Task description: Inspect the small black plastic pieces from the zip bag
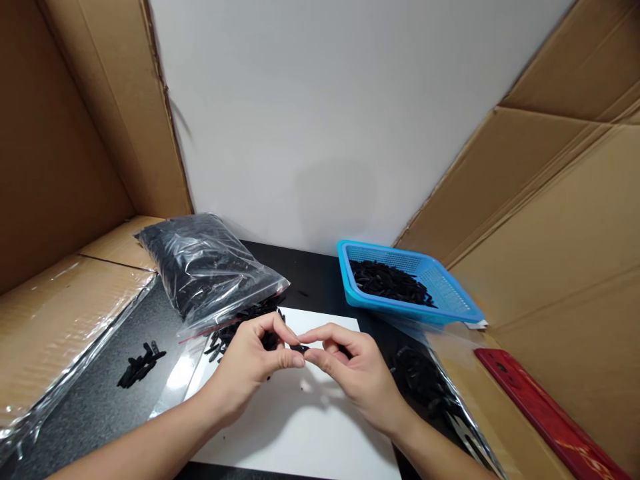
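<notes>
My left hand (260,353) and my right hand (350,363) meet above a white sheet (280,433). Between the thumbs and forefingers of both, a small black elongated piece (300,348) is pinched; its kind is not clear. Something dark also shows within the curled fingers of my right hand, too hidden to tell what. Just behind my left hand lies a pile of similar black pieces (220,341), partly under the mouth of a clear zip bag (205,263) full of dark contents.
A blue basket (450,293) at the back right holds many black pieces. At left lies a small heap of pieces (141,365). A dark bundle (423,377), metal tweezers-like tool (470,437) and red object (545,413) are at right. Cardboard walls (565,233) flank the table.
</notes>
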Demonstrator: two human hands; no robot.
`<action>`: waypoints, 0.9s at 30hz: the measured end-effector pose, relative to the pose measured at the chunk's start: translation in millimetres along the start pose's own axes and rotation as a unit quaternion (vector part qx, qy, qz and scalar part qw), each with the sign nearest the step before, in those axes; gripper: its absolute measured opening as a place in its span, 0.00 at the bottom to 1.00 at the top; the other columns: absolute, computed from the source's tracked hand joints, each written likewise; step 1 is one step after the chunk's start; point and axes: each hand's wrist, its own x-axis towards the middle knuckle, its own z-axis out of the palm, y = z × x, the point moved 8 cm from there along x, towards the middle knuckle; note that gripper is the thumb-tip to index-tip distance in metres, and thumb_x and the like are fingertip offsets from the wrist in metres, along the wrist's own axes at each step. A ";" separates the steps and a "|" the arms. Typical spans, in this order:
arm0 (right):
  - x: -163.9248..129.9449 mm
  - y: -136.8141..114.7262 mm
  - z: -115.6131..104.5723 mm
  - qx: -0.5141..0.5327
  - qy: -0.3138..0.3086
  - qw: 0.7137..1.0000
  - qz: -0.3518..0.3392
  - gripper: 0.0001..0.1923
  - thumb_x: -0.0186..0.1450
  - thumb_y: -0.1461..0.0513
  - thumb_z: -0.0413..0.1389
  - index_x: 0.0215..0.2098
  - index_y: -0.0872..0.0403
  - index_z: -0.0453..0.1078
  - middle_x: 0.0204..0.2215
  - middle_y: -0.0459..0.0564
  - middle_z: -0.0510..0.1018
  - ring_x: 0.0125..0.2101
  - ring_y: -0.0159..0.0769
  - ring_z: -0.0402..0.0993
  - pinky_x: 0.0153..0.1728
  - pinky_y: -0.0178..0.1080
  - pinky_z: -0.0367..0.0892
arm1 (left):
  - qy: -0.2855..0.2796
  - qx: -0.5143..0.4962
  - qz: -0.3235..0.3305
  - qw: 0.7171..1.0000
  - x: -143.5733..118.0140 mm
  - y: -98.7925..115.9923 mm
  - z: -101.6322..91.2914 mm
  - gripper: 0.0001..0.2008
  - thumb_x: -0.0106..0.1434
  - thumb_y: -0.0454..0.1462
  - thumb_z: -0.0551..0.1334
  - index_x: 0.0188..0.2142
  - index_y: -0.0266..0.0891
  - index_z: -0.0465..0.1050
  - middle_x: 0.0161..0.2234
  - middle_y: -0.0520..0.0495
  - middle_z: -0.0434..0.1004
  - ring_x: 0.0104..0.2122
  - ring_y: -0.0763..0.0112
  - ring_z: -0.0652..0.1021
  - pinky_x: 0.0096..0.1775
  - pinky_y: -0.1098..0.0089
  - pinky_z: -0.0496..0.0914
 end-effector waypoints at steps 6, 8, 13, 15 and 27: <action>0.9 -2.9 -5.0 0.026 0.032 0.999 -0.002 0.11 0.63 0.56 0.60 0.29 0.55 0.77 0.25 0.48 0.79 0.24 0.32 0.65 0.27 0.35 0.60 | -0.057 -0.074 -0.090 0.992 -5.0 -7.0 12.4 0.12 0.52 0.37 0.70 0.33 0.39 0.70 0.26 0.56 0.67 0.23 0.78 0.58 0.26 0.73 0.50; 1.8 -2.9 -8.3 0.030 0.048 0.998 0.004 0.14 0.63 0.54 0.59 0.25 0.54 0.74 0.21 0.46 0.74 0.22 0.31 0.61 0.24 0.34 0.58 | -0.087 -0.125 -0.144 0.978 -9.8 -12.2 20.1 0.11 0.55 0.34 0.66 0.38 0.39 0.69 0.30 0.54 0.70 0.23 0.79 0.58 0.26 0.74 0.51; 4.0 1.5 -11.9 0.056 0.054 0.997 0.028 0.18 0.61 0.50 0.60 0.21 0.53 0.68 0.15 0.40 0.61 0.18 0.28 0.49 0.20 0.35 0.49 | -0.119 -0.165 -0.172 0.964 -15.8 -16.5 29.2 0.11 0.57 0.33 0.66 0.40 0.37 0.70 0.32 0.52 0.70 0.26 0.80 0.63 0.31 0.75 0.58; 4.1 6.5 -12.2 0.067 0.054 0.995 0.043 0.19 0.61 0.49 0.61 0.22 0.53 0.67 0.15 0.38 0.57 0.17 0.27 0.45 0.19 0.35 0.44 | -0.128 -0.160 -0.161 0.965 -15.7 -16.8 29.6 0.09 0.60 0.36 0.66 0.39 0.37 0.69 0.33 0.52 0.70 0.26 0.80 0.63 0.30 0.75 0.57; 3.4 15.1 3.6 0.238 -0.008 0.965 0.112 0.19 0.65 0.51 0.53 0.23 0.54 0.62 0.17 0.42 0.68 0.15 0.24 0.45 0.17 0.33 0.41 | -0.142 -0.054 -0.099 0.983 -12.2 -5.7 30.2 0.11 0.66 0.44 0.60 0.38 0.41 0.59 0.29 0.53 0.75 0.21 0.81 0.62 0.25 0.74 0.50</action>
